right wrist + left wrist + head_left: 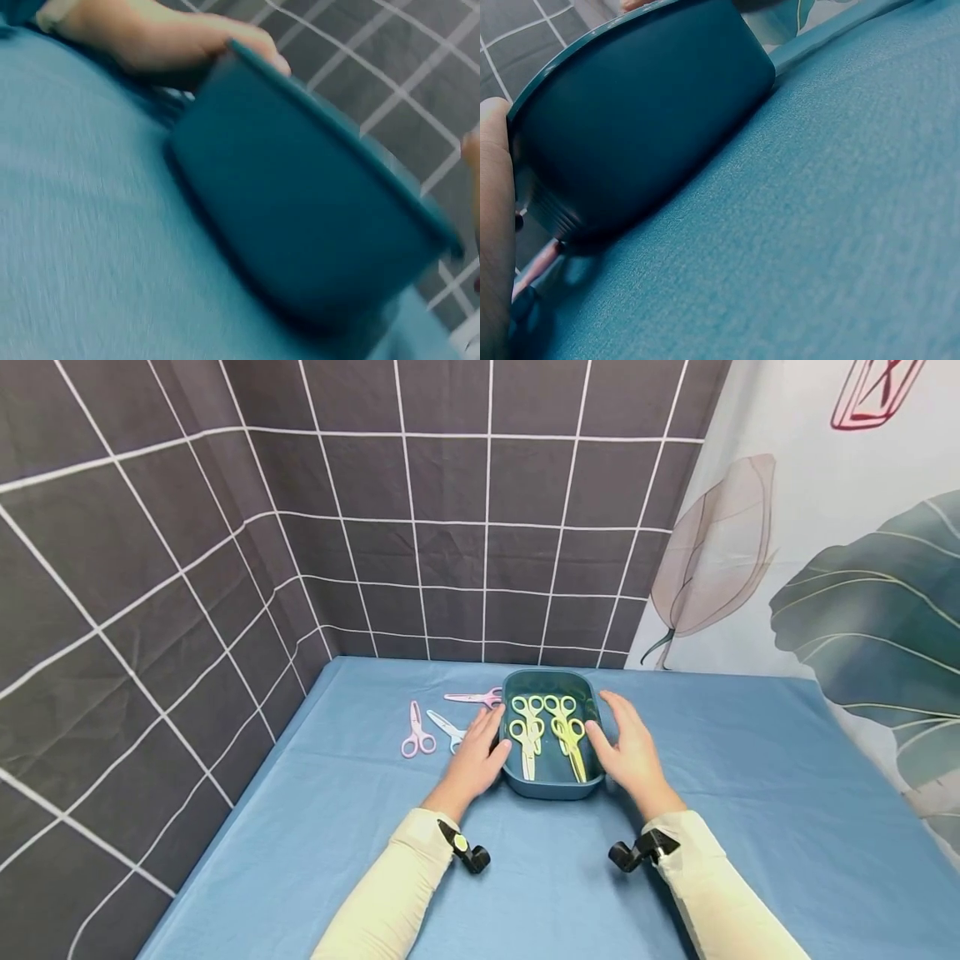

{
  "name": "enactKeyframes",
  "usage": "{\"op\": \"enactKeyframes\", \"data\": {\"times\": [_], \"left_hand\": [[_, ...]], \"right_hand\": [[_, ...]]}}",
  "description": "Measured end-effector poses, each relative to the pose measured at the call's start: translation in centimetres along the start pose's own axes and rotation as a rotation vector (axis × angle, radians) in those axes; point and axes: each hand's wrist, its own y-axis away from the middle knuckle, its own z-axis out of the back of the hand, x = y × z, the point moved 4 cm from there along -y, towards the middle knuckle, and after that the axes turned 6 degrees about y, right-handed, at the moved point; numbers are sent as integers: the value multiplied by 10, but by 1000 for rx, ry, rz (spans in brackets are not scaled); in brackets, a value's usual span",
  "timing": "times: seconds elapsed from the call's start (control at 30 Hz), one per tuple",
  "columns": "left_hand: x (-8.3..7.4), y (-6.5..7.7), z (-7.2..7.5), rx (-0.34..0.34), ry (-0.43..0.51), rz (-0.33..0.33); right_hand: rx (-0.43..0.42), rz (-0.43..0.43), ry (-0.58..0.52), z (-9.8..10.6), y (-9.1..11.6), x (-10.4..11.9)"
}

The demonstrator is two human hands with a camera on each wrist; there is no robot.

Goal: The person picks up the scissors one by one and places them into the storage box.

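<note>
In the head view, a dark teal plastic basin [553, 790] stands on the blue cloth, with several yellow-green scissors [572, 745] lying inside in two groups. My left hand [472, 758] is at its left side, fingers fairly straight and thumb near the rim. At the right side is my right hand [632, 753], spread, with the thumb by the rim. The left wrist view shows the basin wall [652, 105] close up, its base near the cloth. In the blurred right wrist view, my left hand [172, 37] touches the basin's corner.
Left of the basin lie pink scissors [416, 731], white-and-blue scissors [447, 727] partly behind my left hand, and another pink pair [474, 697] reaching the basin's edge. Dark grid-patterned cloth [450, 552] hangs behind; leaf-printed cloth [720, 560] hangs at right.
</note>
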Motion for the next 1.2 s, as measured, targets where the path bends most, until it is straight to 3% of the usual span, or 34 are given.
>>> {"op": "enactKeyframes", "data": {"times": [0.23, 0.47, 0.63, 0.83, 1.03, 1.2], "left_hand": [[-2, 2, 3, 8, -15, 8], [-5, 2, 0, 7, 0, 2], [-1, -1, 0, -20, -29, -10], [5, -5, 14, -83, -183, -31], [24, -2, 39, -24, -491, 23], [29, 2, 49, -6, -503, 36]], "right_hand": [[96, 65, -222, -15, 13, -18], [111, 125, -273, -21, 20, -23], [99, 101, -275, -22, 19, -23], [108, 70, -250, -24, 20, -24], [115, 41, -251, -24, 21, -22], [99, 50, -254, -22, 21, -21]]}}
